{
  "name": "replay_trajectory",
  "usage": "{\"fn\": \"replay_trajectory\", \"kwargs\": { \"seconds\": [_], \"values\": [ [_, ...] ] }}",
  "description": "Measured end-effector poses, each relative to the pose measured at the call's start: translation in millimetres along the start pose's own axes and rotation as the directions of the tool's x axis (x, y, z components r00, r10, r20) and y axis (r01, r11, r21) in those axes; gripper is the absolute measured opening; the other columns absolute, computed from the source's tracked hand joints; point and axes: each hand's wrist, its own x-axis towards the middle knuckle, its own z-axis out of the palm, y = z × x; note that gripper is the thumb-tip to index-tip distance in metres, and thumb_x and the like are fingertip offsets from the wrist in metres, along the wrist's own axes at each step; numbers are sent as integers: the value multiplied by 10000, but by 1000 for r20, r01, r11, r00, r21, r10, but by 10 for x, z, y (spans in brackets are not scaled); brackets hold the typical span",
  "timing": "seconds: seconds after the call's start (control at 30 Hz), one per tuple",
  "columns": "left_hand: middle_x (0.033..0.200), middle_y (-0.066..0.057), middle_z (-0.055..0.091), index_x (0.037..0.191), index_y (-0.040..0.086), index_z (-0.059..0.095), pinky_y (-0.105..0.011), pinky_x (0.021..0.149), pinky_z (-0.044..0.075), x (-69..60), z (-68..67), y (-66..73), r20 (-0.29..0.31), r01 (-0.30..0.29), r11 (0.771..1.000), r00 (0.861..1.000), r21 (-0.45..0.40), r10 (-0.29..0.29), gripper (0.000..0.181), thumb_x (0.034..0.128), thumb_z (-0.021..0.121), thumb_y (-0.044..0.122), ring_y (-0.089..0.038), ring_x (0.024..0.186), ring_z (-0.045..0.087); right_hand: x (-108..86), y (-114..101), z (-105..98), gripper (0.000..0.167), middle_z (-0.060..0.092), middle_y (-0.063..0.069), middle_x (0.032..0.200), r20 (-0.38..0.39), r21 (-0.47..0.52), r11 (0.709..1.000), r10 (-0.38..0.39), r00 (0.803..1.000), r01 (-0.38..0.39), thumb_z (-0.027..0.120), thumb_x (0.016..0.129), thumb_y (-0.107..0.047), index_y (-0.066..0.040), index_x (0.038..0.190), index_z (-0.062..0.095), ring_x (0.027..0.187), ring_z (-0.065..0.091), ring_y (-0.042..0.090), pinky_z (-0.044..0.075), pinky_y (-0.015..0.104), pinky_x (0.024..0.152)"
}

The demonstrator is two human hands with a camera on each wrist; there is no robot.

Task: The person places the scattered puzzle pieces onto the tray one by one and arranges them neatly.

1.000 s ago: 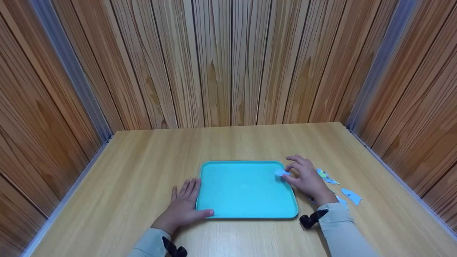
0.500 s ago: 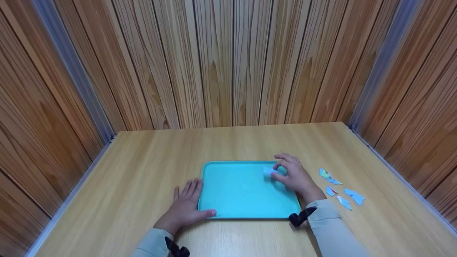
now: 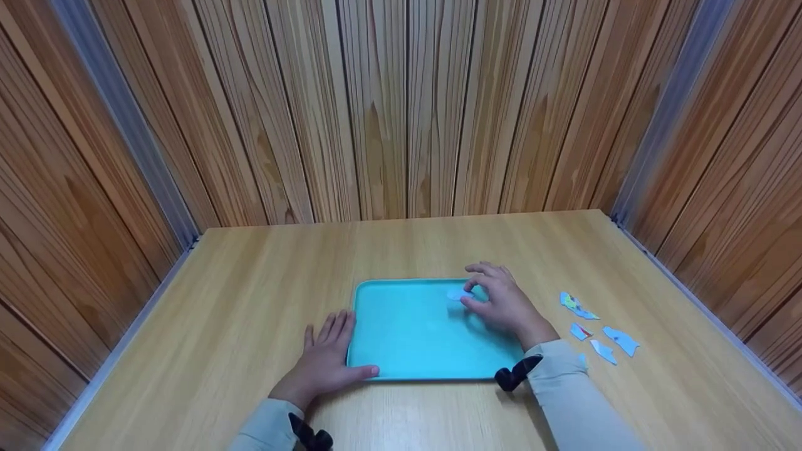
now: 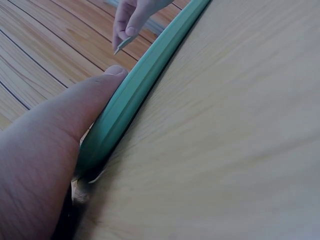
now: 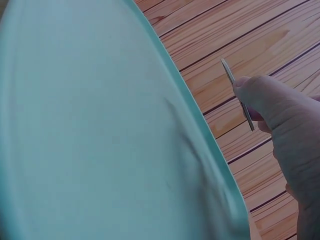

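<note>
My right hand (image 3: 501,305) pinches a thin, flat, light blue puzzle piece (image 3: 458,295) between thumb and fingers, above the far right part of a turquoise tray (image 3: 401,335). The right wrist view shows the puzzle piece (image 5: 228,73) edge-on, raised off the tray, with a shadow beneath. At the tray's near left corner lies my left hand (image 3: 326,364), its fingers straight along the left rim. Its thumb (image 4: 95,95) rests on the near rim. The printed face of the held piece cannot be made out.
Several flat, irregular pieces lie on the wooden table (image 3: 263,282) right of the tray. Among them are a piece with yellow-green print (image 3: 576,305), one with a red mark (image 3: 581,331) and a plain blue one (image 3: 621,341). Wood-panelled walls (image 3: 388,113) enclose the back and sides.
My right hand has carried the pinched puzzle piece leftward from the tray's right edge to over the tray, uncovering the pieces on the table. The left hand has stayed in place.
</note>
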Motion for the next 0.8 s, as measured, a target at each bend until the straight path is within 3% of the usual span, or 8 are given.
{"fn": "replay_trajectory", "kwargs": {
  "seconds": [0.6, 0.8],
  "values": [
    [1694, -145, 74, 1631, 87, 99, -684, 1146, -97, -11, -12, 5, 4, -11, 1000, 1000, -6, 11, 1197, 806, 554, 825, -366, 1555, -10, 194, -194, 171, 131, 542, 30, 1458, 31, 7, 997, -80, 996, 79, 729, 945, -347, -226, 946, 678, 1436, 385, 300, 132, 554, 1220],
    [1690, -157, 90, 1628, 70, 107, -686, 1147, -91, -20, -1, 8, -9, -9, 1000, 1000, -3, 9, 1219, 793, 557, 836, -374, 1553, -2, 278, -273, 276, 143, 563, 38, 1441, 33, -4, 996, -92, 995, 92, 747, 931, -336, -206, 932, 688, 1417, 410, 316, 213, 563, 1196]
  ]
}}
